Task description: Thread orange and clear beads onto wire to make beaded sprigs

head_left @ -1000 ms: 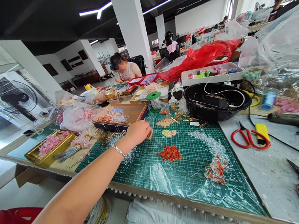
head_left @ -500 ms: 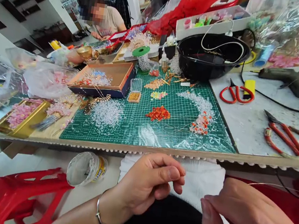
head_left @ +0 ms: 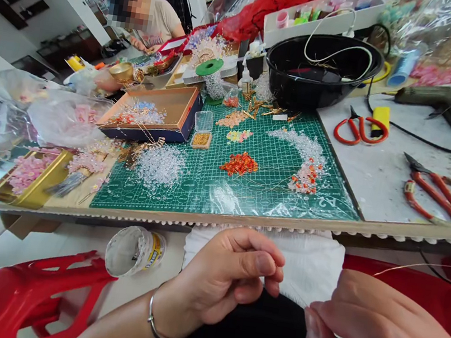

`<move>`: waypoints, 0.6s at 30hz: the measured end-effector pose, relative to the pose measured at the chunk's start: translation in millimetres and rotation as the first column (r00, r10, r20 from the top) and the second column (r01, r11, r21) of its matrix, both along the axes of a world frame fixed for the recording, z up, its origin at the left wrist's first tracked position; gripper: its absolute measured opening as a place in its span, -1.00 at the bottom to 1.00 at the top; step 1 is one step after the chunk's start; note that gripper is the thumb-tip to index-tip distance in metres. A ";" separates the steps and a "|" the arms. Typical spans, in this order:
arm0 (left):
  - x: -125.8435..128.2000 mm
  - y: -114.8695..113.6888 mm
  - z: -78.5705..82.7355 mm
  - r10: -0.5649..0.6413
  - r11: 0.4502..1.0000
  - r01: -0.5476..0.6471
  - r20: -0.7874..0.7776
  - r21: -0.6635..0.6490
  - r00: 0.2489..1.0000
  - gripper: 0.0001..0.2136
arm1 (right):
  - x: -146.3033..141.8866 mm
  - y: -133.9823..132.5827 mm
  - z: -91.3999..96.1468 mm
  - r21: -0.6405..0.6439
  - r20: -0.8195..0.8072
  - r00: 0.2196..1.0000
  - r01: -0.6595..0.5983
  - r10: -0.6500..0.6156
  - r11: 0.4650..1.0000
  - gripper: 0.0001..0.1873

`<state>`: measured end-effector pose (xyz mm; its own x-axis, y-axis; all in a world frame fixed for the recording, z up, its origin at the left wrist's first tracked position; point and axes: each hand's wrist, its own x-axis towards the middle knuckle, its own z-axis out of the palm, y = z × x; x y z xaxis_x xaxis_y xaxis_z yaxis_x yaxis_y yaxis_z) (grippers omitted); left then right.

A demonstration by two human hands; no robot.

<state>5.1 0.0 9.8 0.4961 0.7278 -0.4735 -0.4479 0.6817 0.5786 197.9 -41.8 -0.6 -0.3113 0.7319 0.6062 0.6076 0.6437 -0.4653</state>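
Observation:
Both hands are held above my lap, in front of the table edge. The thumb of my left hand [head_left: 235,275] presses against its curled fingers; whatever sits in that pinch is too small to make out. To its right, my right hand [head_left: 383,334] is closed, thumb against forefinger. A thin gold-coloured wire [head_left: 405,267] runs out from behind its knuckles toward the right edge. On the green cutting mat [head_left: 192,192] lie orange-red beads [head_left: 240,164], clear beads [head_left: 160,168] and a curved band of clear and orange beads [head_left: 308,167].
Red-handled pliers [head_left: 442,190], smaller red-handled cutters [head_left: 358,129] and a glue gun [head_left: 440,105] lie at the right. Behind the mat stands a black basin [head_left: 314,86]. A red stool [head_left: 21,288] and a plastic tub [head_left: 134,251] are lower left. Another person [head_left: 159,18] sits across the table.
The view has shifted slightly, so the table items sit a little higher in the picture. Both hands keep their closed pinches and have hardly moved.

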 end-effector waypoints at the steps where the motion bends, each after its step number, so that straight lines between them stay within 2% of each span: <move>1: 0.1 0.0 -0.1 -0.002 1.000 0.002 0.001 0.000 1.000 -0.75 | -0.3 0.0 -0.3 0.007 -0.005 1.000 0.006 -0.006 1.000 -0.83; 18: 4.8 -0.7 2.6 -0.013 1.000 0.014 0.043 -0.024 0.999 -0.76 | -0.2 -0.5 0.7 0.095 0.027 1.000 -0.011 0.008 0.995 -0.83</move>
<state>9.9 -0.6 12.4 0.5258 0.7094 -0.4693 -0.4625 0.7015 0.5422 197.7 -42.3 0.1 -0.3348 0.6682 0.6644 0.6124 0.6902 -0.3855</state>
